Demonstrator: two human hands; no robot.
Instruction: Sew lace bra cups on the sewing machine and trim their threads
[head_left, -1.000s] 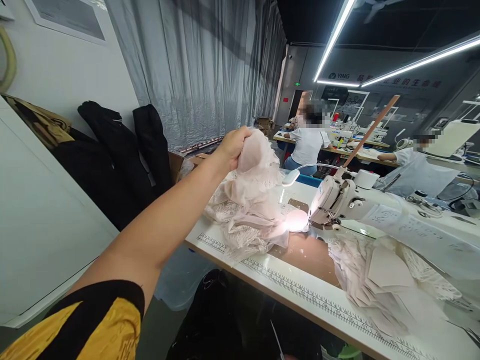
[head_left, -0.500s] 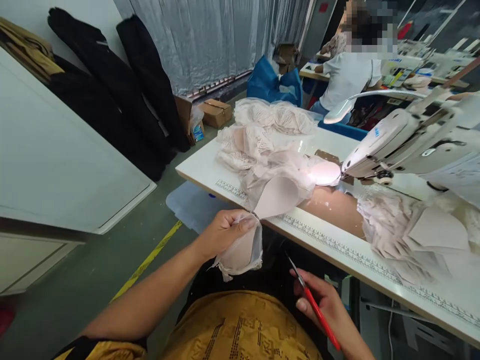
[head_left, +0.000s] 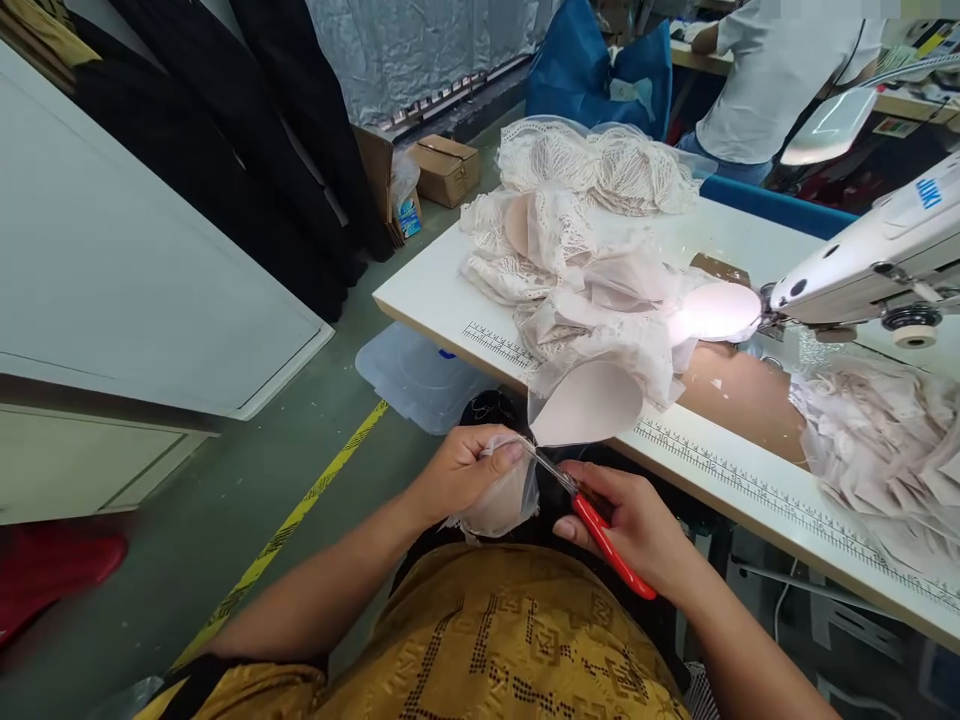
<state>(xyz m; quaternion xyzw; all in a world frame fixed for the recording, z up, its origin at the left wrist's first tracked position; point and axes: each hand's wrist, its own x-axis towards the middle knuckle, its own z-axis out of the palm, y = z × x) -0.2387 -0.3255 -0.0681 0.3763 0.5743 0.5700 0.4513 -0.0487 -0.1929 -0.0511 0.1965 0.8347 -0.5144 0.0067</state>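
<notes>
Over my lap, my left hand [head_left: 472,472] pinches a pale, cup-shaped bra piece [head_left: 504,505] with sheer fabric along its edge. My right hand [head_left: 634,515] is closed around red-handled scissors [head_left: 611,545]. Their metal tip reaches the edge of the bra piece, just beside my left fingertips; whether the blades are apart is too small to tell. Right above that spot, another smooth pale bra cup [head_left: 592,403] hangs over the table's front edge, its lower point close to the scissor tip. Behind it, a string of sheer pale fabric [head_left: 600,330] runs back to the sewing machine.
A white sewing machine [head_left: 862,270] stands at the right of the table [head_left: 420,290]. Lace pieces [head_left: 600,170] lie at the back, ruffled fabric [head_left: 892,450] at the right. A co-worker in a white shirt [head_left: 787,70] sits beyond. Left are a white cabinet [head_left: 150,240] and cardboard box [head_left: 446,170].
My right hand has brought the scissors up and left, so their tip now meets the fabric by my left hand. The view has tilted down and shifted left.
</notes>
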